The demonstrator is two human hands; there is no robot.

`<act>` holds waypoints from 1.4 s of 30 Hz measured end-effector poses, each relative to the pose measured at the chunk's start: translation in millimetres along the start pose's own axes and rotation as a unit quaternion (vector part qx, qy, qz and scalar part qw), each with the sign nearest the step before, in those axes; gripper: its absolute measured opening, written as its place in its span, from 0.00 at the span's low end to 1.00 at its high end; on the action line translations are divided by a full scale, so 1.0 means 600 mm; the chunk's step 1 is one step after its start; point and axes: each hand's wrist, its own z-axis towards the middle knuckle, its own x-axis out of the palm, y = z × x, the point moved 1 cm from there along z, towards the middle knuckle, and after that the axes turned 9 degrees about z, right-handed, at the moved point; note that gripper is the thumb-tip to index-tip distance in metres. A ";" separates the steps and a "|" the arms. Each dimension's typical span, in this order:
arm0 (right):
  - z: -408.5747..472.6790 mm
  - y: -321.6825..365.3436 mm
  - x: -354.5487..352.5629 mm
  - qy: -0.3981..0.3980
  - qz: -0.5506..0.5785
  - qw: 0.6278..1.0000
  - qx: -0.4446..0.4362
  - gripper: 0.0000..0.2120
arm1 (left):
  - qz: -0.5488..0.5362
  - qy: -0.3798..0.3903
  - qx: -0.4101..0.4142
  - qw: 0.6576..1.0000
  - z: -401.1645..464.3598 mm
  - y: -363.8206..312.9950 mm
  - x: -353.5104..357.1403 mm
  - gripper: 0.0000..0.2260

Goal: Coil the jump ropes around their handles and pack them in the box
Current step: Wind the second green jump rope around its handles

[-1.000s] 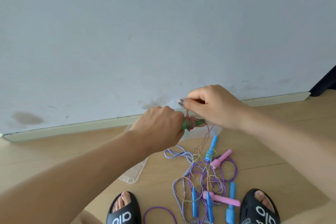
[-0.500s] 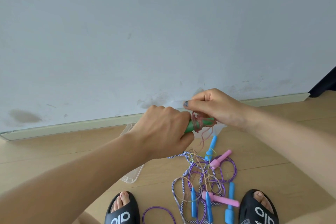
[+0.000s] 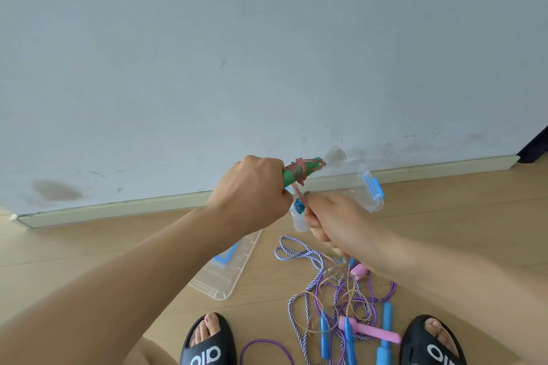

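My left hand (image 3: 252, 187) grips green jump-rope handles (image 3: 299, 173) held up in front of the wall, with pink rope (image 3: 301, 170) wound around them. Below them my right hand (image 3: 335, 219) pinches the loose pink strand and holds it taut down from the handles. A clear plastic box (image 3: 372, 190) with a blue latch sits on the floor behind my right hand, mostly hidden. Its clear lid (image 3: 228, 272) lies on the floor to the left. A tangle of ropes (image 3: 341, 299) with blue and pink handles lies between my feet.
The wall and its skirting board (image 3: 118, 207) run close behind the box. My two feet in black slides (image 3: 207, 347) stand at the bottom edge. A purple rope loop (image 3: 264, 350) lies between them. Wooden floor stretches to both sides.
My right hand dropped from above the green handles to below them, pulling the pink strand down. My left hand lifted the handles slightly. The box behind is now partly uncovered.
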 end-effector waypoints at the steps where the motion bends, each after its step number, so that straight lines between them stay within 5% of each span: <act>1: -0.005 0.006 -0.003 -0.020 -0.036 0.999 -0.031 0.24 | 0.022 0.013 0.003 1.000 0.002 0.000 0.003 0.06; 7: -0.051 0.049 -0.030 -0.048 -0.280 0.934 -0.217 0.24 | 0.136 0.042 0.080 0.986 0.000 -0.014 0.024 0.05; 11: -0.039 0.073 -0.057 -0.066 -0.297 0.905 -0.299 0.24 | 0.139 0.051 0.142 0.979 -0.012 -0.036 0.027 0.06; 17: 0.005 0.072 -0.100 -0.030 -0.251 0.927 -0.279 0.25 | 0.066 0.001 0.233 0.970 -0.042 -0.050 0.013 0.05; 21: 0.014 0.065 -0.109 0.023 -0.192 0.950 -0.245 0.26 | 0.144 -0.073 0.284 0.945 -0.048 -0.036 0.008 0.06; 28: 0.018 0.062 -0.112 0.060 -0.133 0.963 -0.227 0.23 | 0.218 -0.099 0.285 0.928 -0.046 -0.034 -0.008 0.05; 31: 0.017 0.056 -0.097 0.090 -0.146 0.960 -0.219 0.22 | 0.221 -0.095 0.317 0.917 -0.047 -0.038 0.006 0.13; 42: 0.052 0.030 -0.084 0.046 0.002 0.983 -0.177 0.26 | 0.077 -0.093 0.250 0.961 -0.047 -0.037 -0.019 0.13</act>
